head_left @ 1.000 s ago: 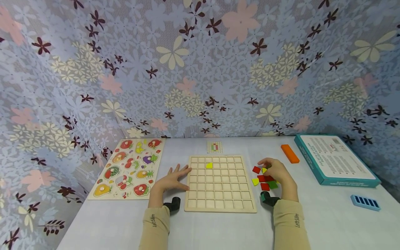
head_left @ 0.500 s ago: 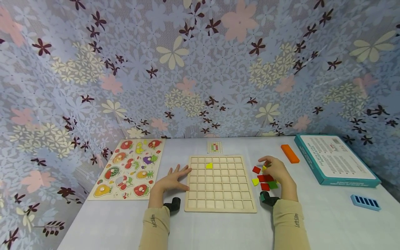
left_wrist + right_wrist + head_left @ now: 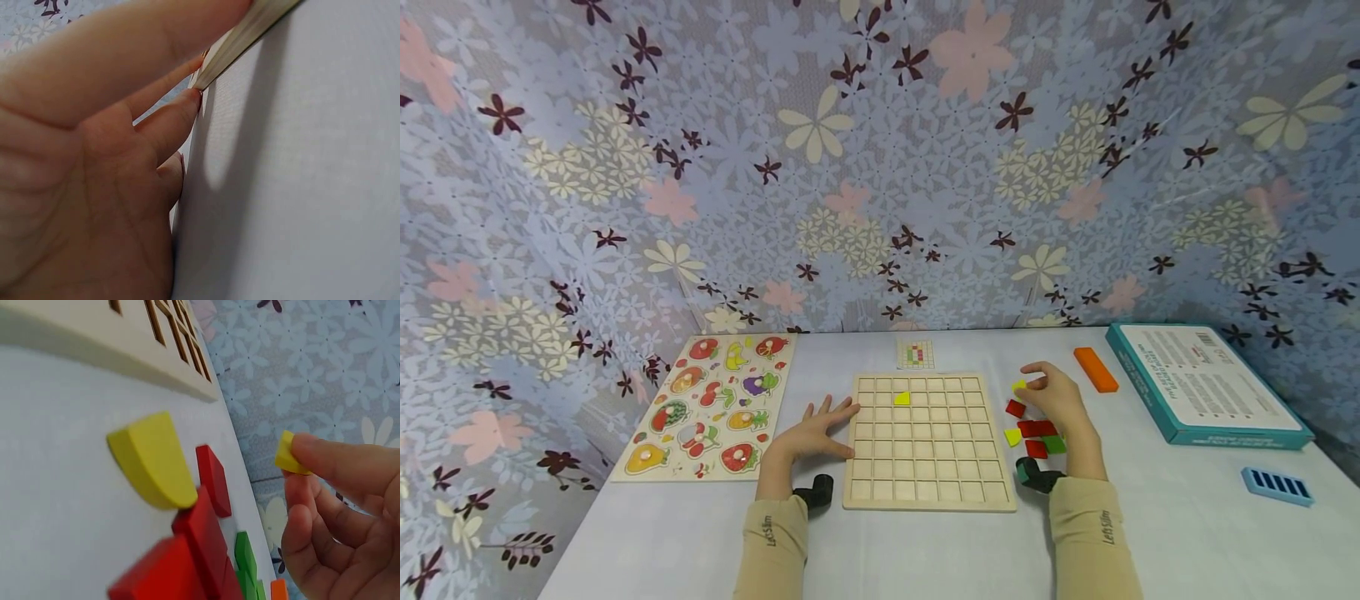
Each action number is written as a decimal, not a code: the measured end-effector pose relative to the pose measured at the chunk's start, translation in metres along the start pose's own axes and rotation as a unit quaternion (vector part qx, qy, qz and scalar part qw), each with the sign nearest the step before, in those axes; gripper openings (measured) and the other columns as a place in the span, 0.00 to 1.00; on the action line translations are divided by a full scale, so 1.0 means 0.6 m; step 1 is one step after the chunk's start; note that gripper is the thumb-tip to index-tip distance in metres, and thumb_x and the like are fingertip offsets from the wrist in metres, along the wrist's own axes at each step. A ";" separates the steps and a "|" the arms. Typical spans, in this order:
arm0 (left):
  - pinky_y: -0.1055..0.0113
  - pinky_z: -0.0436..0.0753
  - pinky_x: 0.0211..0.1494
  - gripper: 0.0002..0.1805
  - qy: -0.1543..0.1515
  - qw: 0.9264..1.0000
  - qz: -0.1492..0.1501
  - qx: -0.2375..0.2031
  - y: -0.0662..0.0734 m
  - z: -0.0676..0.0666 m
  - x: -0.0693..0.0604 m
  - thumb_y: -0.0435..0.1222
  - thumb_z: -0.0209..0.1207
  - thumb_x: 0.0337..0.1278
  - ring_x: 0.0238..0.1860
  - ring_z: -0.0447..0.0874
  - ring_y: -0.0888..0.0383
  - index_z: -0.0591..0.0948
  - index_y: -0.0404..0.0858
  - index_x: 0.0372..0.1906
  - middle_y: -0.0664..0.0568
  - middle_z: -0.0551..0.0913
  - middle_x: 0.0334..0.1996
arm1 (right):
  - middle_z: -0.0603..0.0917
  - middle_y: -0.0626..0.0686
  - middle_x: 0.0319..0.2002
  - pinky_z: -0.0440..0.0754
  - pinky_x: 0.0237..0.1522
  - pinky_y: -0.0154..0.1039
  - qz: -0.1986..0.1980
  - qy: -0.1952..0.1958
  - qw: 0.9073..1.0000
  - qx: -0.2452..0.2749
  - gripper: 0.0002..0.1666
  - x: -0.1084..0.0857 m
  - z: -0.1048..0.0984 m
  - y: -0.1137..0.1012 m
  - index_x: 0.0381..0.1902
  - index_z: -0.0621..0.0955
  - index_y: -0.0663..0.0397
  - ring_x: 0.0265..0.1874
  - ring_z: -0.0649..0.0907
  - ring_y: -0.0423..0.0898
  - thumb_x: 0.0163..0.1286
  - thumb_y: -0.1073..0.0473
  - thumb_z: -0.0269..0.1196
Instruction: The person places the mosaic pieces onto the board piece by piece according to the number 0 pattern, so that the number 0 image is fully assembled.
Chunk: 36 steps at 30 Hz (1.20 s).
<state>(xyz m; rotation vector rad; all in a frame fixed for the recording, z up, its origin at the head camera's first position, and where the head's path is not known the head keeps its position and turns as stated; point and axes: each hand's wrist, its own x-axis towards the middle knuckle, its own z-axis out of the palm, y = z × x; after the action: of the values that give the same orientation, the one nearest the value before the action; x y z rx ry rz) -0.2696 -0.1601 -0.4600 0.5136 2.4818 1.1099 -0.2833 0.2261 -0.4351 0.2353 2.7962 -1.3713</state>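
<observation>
My right hand [image 3: 1062, 402] pinches a small yellow block [image 3: 286, 454] between thumb and fingers, raised off the table; the fingers partly cover its shape. Below the hand lie several red blocks [image 3: 1037, 428], some green blocks [image 3: 1054, 444] and a yellow quarter-round block [image 3: 156, 461]. To the left is a wooden grid board [image 3: 928, 505] with one yellow block [image 3: 902, 399] in a cell near its top. My left hand [image 3: 808, 437] has its fingers spread, and thumb and fingertips touch the board's left edge. The left wrist view shows mostly palm and fingers.
A small pattern card [image 3: 915, 354] lies behind the board. At left is a fruit puzzle board [image 3: 752, 342]. On the right are an orange block [image 3: 1096, 370], a teal box [image 3: 1217, 383] and a blue slotted piece [image 3: 1277, 486]. A patterned cloth hangs behind the table.
My right hand has lifted the yellow block from beside the pile and moved slightly left and away from me, past the lone red block. My left hand has stayed still.
</observation>
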 end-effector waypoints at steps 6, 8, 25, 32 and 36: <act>0.49 0.24 0.71 0.46 0.001 1.000 0.000 0.004 -0.002 0.000 -0.001 0.37 0.69 0.38 0.72 0.28 0.45 0.62 0.41 0.69 0.50 0.50 0.72 | 0.79 0.68 0.44 0.75 0.33 0.40 0.000 0.026 1.000 0.002 0.23 -0.011 0.007 -0.013 0.47 0.69 0.64 0.37 0.77 0.56 0.60 0.57 0.63; 0.49 0.25 0.71 0.46 0.001 1.000 0.001 0.006 -0.003 0.001 -0.001 0.38 0.69 0.39 0.72 0.29 0.45 0.62 0.41 0.69 0.50 0.50 0.72 | 0.79 0.66 0.40 0.74 0.30 0.38 -0.002 0.030 1.000 0.008 0.21 -0.011 0.010 -0.016 0.44 0.70 0.64 0.35 0.76 0.55 0.60 0.57 0.64; 0.48 0.25 0.71 0.46 -0.006 1.000 0.007 0.017 -0.007 -0.002 0.001 0.39 0.69 0.40 0.72 0.28 0.43 0.61 0.42 0.69 0.48 0.49 0.72 | 0.84 0.60 0.32 0.74 0.22 0.35 -0.058 0.031 0.997 0.030 0.15 -0.014 0.036 -0.049 0.43 0.77 0.64 0.33 0.82 0.57 0.62 0.58 0.61; 0.49 0.24 0.71 0.46 -0.003 1.000 0.004 0.019 -0.004 -0.002 0.000 0.39 0.69 0.40 0.72 0.28 0.45 0.61 0.43 0.69 0.50 0.50 0.72 | 0.85 0.60 0.34 0.73 0.19 0.34 -0.068 0.020 0.997 0.013 0.14 -0.010 0.050 -0.055 0.43 0.77 0.61 0.30 0.80 0.56 0.62 0.58 0.62; 0.48 0.25 0.71 0.46 0.000 1.000 0.006 0.017 -0.002 -0.001 -0.001 0.39 0.69 0.39 0.72 0.29 0.44 0.62 0.42 0.69 0.49 0.50 0.72 | 0.84 0.60 0.34 0.75 0.23 0.38 -0.079 0.008 0.997 0.019 0.14 -0.011 0.054 -0.059 0.43 0.77 0.62 0.31 0.82 0.56 0.61 0.59 0.62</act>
<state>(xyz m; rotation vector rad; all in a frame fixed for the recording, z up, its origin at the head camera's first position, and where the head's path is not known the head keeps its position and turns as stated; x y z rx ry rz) -0.2697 -0.1615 -0.4606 0.5400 2.5044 1.0727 -0.2833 0.1785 -0.4268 0.0265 2.8596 -1.4597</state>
